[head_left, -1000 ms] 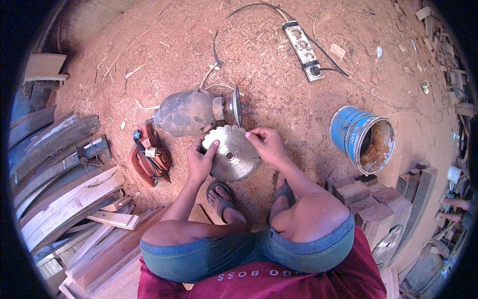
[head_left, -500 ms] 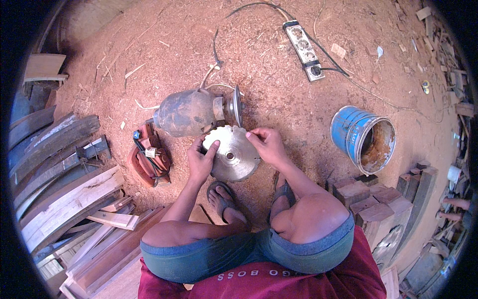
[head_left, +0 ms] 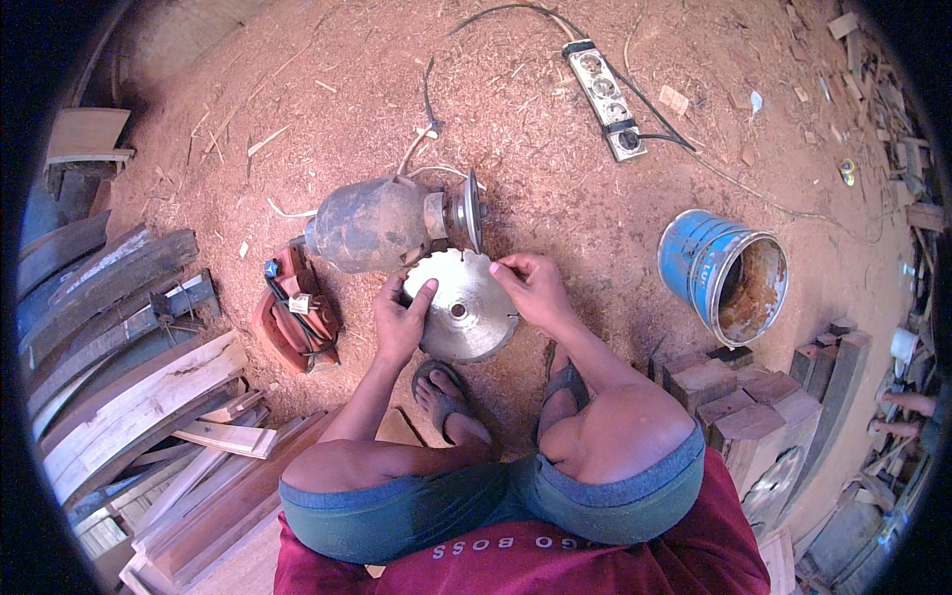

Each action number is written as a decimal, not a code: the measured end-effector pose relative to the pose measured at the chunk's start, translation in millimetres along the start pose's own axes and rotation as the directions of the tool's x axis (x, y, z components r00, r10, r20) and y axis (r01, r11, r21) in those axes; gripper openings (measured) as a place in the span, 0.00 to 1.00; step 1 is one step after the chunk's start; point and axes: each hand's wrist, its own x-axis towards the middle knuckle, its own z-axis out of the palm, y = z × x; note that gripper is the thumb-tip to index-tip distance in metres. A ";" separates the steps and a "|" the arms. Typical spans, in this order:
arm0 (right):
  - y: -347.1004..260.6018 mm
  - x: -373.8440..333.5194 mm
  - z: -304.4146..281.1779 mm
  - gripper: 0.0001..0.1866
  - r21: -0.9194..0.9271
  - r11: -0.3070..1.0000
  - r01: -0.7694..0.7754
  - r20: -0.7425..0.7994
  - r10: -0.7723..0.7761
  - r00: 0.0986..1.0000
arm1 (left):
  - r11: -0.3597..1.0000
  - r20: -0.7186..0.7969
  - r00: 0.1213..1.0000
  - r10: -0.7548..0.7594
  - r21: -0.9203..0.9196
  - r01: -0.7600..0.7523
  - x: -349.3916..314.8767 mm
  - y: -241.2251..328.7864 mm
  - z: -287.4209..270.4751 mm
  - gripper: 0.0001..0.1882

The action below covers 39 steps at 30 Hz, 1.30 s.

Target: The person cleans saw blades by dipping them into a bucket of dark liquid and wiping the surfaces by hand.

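Observation:
A round silver circular saw blade point(head_left: 466, 322) with a toothed rim and a small centre hole is held between my hands. My left hand point(head_left: 402, 312) grips its left side, the thumb lying on the face and the fingers behind. At the upper right rim, my right hand point(head_left: 531, 286) pinches the toothed edge between thumb and fingertips. Just beyond the blade lies a dusty grey electric motor point(head_left: 367, 223) on its side. A thin grinding disc point(head_left: 473, 210) is mounted on the motor's right end, close to the blade's far rim.
A red power tool point(head_left: 296, 317) with a bundled cord lies left of my hands. To the right a blue bucket point(head_left: 684, 268) rests tilted. A power strip point(head_left: 605, 99) with cables lies farther off. Wooden blocks point(head_left: 744, 397) stand at right; curved boards point(head_left: 139, 397) are stacked at left.

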 end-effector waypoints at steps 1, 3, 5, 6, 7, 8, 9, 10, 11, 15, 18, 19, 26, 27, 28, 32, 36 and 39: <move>-0.1 0.1 0.0 0.14 0.000 1.000 0.000 0.000 0.000 1.000 | 1.000 0.001 1.000 -0.002 -0.008 0.002 -0.2 1.1 0.2 0.16; 1.1 0.4 0.1 0.14 -0.024 1.000 0.002 -0.005 -0.003 1.000 | 1.000 0.003 1.000 -0.007 -0.011 0.008 0.0 1.9 0.0 0.16; 2.0 0.6 -0.3 0.14 -0.025 1.000 -0.009 -0.004 0.009 1.000 | 1.000 0.005 1.000 -0.013 -0.015 0.013 -0.2 3.5 0.2 0.16; 2.3 0.6 -0.8 0.14 -0.027 0.999 -0.020 -0.002 0.020 1.000 | 0.999 0.015 0.999 -0.035 -0.020 0.035 -0.5 4.9 0.5 0.15; 2.7 0.6 -1.2 0.14 -0.028 0.999 -0.021 -0.003 0.021 1.000 | 0.998 0.025 0.998 -0.056 -0.024 0.057 -0.5 5.7 1.1 0.14; 1.8 0.6 0.0 0.14 -0.028 0.999 -0.018 -0.003 0.018 1.000 | 0.998 0.022 0.998 -0.056 -0.022 0.057 -0.5 2.7 -0.3 0.14; 1.0 0.7 1.2 0.14 -0.028 1.000 -0.015 -0.002 0.015 1.000 | 0.999 0.008 0.999 -0.040 -0.016 0.040 0.1 -1.7 -1.6 0.14; 0.1 0.8 2.0 0.14 -0.026 1.000 -0.013 0.001 0.014 1.000 | 1.000 -0.006 1.000 -0.024 -0.009 0.023 0.2 -5.4 -3.2 0.14; 0.3 0.6 0.7 0.14 -0.034 0.999 0.000 -0.003 0.000 1.000 | 1.000 -0.004 1.000 -0.025 -0.010 0.025 0.3 -3.2 -2.0 0.14; -1.3 0.2 -0.2 0.14 -0.026 1.000 0.003 0.001 -0.003 1.000 | 1.000 0.007 1.000 -0.023 -0.017 0.024 -0.5 0.6 -0.5 0.13; -1.9 0.2 -0.7 0.13 -0.018 1.000 0.014 0.002 -0.014 1.000 | 1.000 0.003 1.000 -0.021 -0.022 0.021 -1.0 2.4 0.1 0.13; -1.8 0.0 -1.5 0.13 -0.019 1.000 0.013 0.001 -0.013 1.000 | 1.000 0.006 1.000 -0.024 -0.020 0.024 -1.2 3.4 0.8 0.13; -2.3 0.2 -0.5 0.13 -0.013 1.000 0.011 -0.006 -0.011 1.000 | 1.000 0.000 1.000 -0.018 -0.007 0.018 -2.3 5.4 0.7 0.12; -3.1 0.1 -0.4 0.14 -0.011 1.000 0.016 -0.003 -0.016 1.000 | 1.000 -0.009 1.000 -0.008 -0.007 0.008 -2.6 4.9 1.0 0.12; -3.5 0.1 -0.2 0.14 -0.010 1.000 0.017 -0.003 -0.017 1.000 | 1.000 -0.019 1.000 0.003 -0.008 -0.003 -2.6 4.4 1.2 0.12; -4.0 -0.3 -0.7 0.14 -0.026 1.000 0.011 -0.005 -0.011 1.000 | 1.000 -0.018 1.000 0.007 -0.020 -0.007 -1.7 1.3 1.4 0.13; -10.2 -0.8 -1.7 0.14 -0.044 0.999 0.000 0.002 0.000 1.000 | 1.000 -0.010 1.000 -0.009 -0.012 0.009 -1.8 0.1 -0.3 0.13; -6.7 -0.1 -2.2 0.14 -0.019 1.000 -0.001 0.012 0.001 1.000 | 1.000 -0.005 1.000 -0.005 -0.030 0.004 -1.5 -0.4 0.3 0.15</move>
